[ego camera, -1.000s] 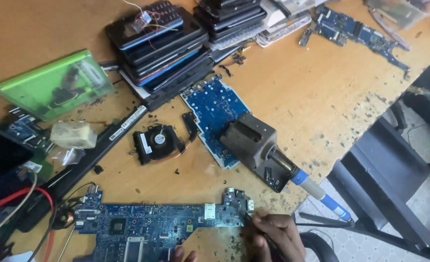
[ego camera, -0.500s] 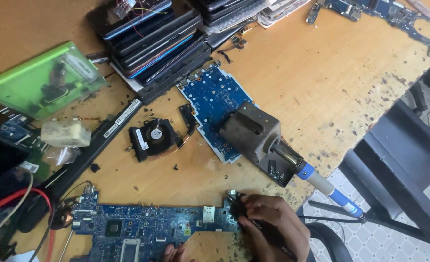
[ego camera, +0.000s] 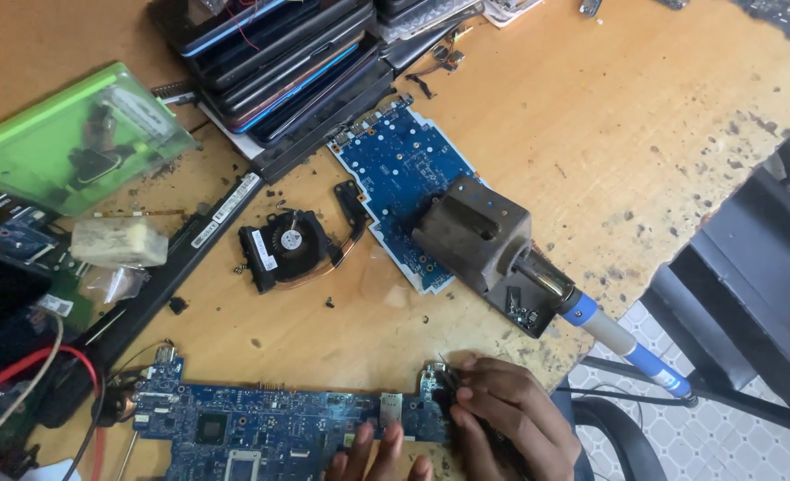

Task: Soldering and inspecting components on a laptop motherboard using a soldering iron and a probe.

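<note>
A long blue laptop motherboard [ego camera: 261, 432] lies along the near edge of the wooden table [ego camera: 591, 116]. My right hand [ego camera: 506, 414] is closed around a thin dark tool whose tip touches the board's right end. Only the fingers of my left hand [ego camera: 381, 454] show at the bottom edge; they are spread and rest flat on the board just left of the right hand. They hold nothing.
Behind lie a second blue board [ego camera: 395, 169], a dark soldering-iron stand [ego camera: 479, 236] with a blue-handled iron [ego camera: 626, 347], a black cooling fan [ego camera: 279, 245], a green plastic case [ego camera: 69, 138], stacked devices [ego camera: 270, 53], red wires [ego camera: 29, 365] and a black chair [ego camera: 742, 285].
My right hand has moved up onto the motherboard's right end with the tool. My left fingers have come further into view on the board. The view has tilted down towards the near edge.
</note>
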